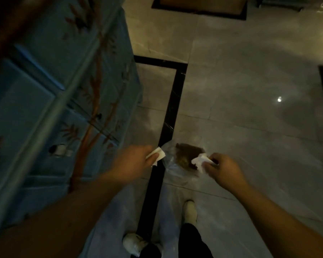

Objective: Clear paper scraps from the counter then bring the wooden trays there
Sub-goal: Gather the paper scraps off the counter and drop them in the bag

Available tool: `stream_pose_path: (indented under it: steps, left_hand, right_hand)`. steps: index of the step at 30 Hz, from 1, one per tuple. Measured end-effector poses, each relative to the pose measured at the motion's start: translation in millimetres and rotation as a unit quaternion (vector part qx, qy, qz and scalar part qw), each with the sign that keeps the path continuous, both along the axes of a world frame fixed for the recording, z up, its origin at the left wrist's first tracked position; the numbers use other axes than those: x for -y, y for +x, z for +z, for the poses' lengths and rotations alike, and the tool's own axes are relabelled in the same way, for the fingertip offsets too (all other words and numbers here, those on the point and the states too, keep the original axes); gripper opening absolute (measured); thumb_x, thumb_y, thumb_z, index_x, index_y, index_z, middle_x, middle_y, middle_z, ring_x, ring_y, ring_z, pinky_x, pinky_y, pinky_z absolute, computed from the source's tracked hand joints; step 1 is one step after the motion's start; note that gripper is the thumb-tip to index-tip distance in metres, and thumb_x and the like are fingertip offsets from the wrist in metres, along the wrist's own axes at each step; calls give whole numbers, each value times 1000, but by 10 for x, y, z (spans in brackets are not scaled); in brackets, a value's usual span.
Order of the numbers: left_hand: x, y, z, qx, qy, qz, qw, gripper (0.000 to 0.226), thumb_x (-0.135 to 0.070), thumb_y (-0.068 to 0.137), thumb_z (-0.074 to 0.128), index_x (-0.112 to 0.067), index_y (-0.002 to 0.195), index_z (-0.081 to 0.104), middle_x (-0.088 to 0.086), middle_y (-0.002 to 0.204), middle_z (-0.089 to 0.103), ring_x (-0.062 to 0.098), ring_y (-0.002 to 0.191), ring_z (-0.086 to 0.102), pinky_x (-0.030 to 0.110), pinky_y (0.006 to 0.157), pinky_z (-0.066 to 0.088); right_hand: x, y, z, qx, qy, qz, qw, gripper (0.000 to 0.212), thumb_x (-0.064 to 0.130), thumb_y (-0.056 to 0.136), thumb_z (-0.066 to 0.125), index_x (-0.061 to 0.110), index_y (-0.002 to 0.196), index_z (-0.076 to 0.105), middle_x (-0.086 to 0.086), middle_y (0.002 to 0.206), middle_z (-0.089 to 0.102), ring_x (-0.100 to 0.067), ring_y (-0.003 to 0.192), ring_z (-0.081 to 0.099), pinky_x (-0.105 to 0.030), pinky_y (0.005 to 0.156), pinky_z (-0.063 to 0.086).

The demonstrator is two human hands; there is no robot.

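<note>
Looking down from head view, left hand [136,158] fingers pinched on white paper scrap [157,155], right hand [223,169] fingers pinched on second white scrap [200,161], both over clear plastic bag [177,164] with brown contents, tiled floor [241,94], blue painted cabinet [50,94] at left, white shoes [190,211] below.

I hold one white paper scrap [157,155], folded and flat, above the floor at the left edge of a clear plastic bag [177,164]. The second white scrap [199,161] is crumpled and hangs over the bag's right side, above brown stuff inside.
</note>
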State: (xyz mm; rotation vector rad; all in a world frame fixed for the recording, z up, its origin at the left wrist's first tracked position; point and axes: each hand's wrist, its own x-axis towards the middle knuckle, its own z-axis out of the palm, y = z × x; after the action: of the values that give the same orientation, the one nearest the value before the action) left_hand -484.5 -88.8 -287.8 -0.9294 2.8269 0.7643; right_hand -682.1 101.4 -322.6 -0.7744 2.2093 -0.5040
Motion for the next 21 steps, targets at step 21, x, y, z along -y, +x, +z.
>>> stream_pose_path:
  steps: [21]
  left_hand:
    - [-415,-1355,-3713,52,315,206,925,14,-15,91,50,-5,92,60,8,81,60,26,79,61,36,64,50]
  right_hand:
    - [-17,-726,-3639,166,33,-223,960,10,21,87,64,13,81,63,-15,77,64,-25,66,62,-38,58,49]
